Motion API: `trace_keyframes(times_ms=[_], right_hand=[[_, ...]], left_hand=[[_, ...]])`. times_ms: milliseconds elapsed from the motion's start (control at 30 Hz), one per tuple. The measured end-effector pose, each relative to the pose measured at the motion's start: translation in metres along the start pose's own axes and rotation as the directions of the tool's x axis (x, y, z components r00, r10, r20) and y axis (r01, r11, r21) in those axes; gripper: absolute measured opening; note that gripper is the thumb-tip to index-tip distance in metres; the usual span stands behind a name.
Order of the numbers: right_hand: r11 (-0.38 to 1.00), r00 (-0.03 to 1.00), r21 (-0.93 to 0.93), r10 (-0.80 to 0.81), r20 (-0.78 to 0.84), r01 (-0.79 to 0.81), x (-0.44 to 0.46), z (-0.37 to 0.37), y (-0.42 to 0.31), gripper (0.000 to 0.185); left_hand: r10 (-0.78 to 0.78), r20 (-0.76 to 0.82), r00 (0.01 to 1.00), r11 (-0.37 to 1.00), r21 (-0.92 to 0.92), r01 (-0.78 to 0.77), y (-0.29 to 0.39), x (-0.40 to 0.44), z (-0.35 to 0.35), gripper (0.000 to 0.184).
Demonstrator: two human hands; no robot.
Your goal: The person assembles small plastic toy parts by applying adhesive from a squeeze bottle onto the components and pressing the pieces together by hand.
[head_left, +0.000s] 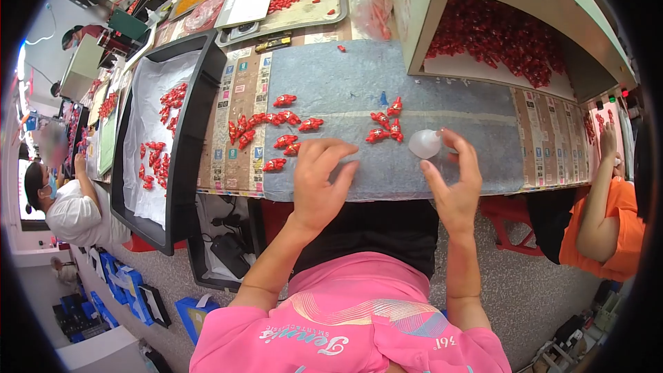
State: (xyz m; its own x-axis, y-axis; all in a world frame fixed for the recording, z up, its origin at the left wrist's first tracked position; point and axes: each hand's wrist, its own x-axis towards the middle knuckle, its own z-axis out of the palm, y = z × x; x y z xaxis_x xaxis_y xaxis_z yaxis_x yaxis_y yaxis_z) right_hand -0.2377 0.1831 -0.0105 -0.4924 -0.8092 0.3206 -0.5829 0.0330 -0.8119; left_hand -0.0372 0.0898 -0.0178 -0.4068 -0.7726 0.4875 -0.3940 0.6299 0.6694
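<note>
My right hand (457, 183) holds a small translucent white bottle (424, 144) between thumb and fingers, above the blue-grey mat (456, 107). My left hand (322, 183) hovers over the mat's front part, thumb and fingers apart, with nothing between them. Just beyond it lie several small red pieces (286, 118) with pale marks, spread toward the left edge of the mat. Between my hands and farther back is a smaller group of red pieces (380, 120). One tiny red piece (342, 48) lies near the mat's back edge.
A black tray (181, 159) with white lining and red pieces stands left. A metal tray (338, 0) of red pieces is at the back. An open box (434, 27) of red pieces stands back right. People sit left (76, 214) and right (599, 228).
</note>
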Motion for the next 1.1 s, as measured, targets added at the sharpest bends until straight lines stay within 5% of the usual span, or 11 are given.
trace_keyframes(times_ms=[467, 533, 600, 667, 733, 800, 833, 900, 1033, 1100], right_hand=[[0.983, 0.988, 0.104, -0.152, 0.034, 0.148, -0.008, 0.011, 0.006, 0.039], [0.98, 0.982, 0.117, -0.172, 0.074, 0.163, -0.015, 0.002, -0.001, 0.039], [0.98, 0.974, 0.155, -0.15, 0.167, 0.124, -0.023, -0.006, -0.006, 0.042], [0.976, 0.968, 0.194, -0.139, 0.21, 0.098, -0.029, -0.013, -0.005, 0.043], [0.963, 0.959, 0.263, -0.13, 0.251, 0.062, -0.032, -0.017, -0.003, 0.047], [0.937, 0.962, 0.349, -0.082, 0.26, -0.015, -0.036, -0.017, -0.002, 0.048], [0.898, 0.963, 0.43, -0.033, 0.267, -0.088, -0.037, -0.017, -0.002, 0.049], [0.92, 0.954, 0.389, -0.075, 0.291, -0.047, -0.037, -0.019, 0.0, 0.048], [0.923, 0.924, 0.383, -0.111, 0.366, -0.041, -0.036, -0.02, -0.008, 0.046], [0.917, 0.923, 0.397, -0.115, 0.367, -0.044, -0.036, -0.019, -0.007, 0.047]], left_hand=[[0.027, 0.062, 0.998, 0.991, 0.132, -0.035, -0.006, 0.02, 0.041, 0.022], [-0.107, 0.062, 0.992, 0.968, -0.221, 0.119, 0.002, 0.012, 0.034, 0.025], [-0.116, 0.099, 0.988, 0.951, -0.275, 0.139, 0.005, 0.005, 0.022, 0.024], [-0.275, 0.318, 0.907, 0.499, -0.759, 0.417, 0.007, -0.004, 0.018, 0.018], [-0.298, 0.397, 0.868, 0.402, -0.773, 0.491, 0.008, -0.012, 0.009, 0.017], [-0.332, 0.594, 0.733, 0.098, -0.751, 0.653, 0.004, -0.021, 0.006, 0.018], [-0.332, 0.594, 0.733, 0.097, -0.751, 0.653, 0.004, -0.025, 0.006, 0.018], [-0.359, 0.673, 0.647, -0.178, -0.73, 0.66, 0.004, -0.033, 0.005, 0.023], [-0.31, 0.72, 0.62, -0.341, -0.693, 0.635, 0.012, -0.032, 0.002, 0.028], [-0.368, 0.644, 0.671, -0.173, -0.756, 0.631, 0.009, -0.034, 0.004, 0.031]])
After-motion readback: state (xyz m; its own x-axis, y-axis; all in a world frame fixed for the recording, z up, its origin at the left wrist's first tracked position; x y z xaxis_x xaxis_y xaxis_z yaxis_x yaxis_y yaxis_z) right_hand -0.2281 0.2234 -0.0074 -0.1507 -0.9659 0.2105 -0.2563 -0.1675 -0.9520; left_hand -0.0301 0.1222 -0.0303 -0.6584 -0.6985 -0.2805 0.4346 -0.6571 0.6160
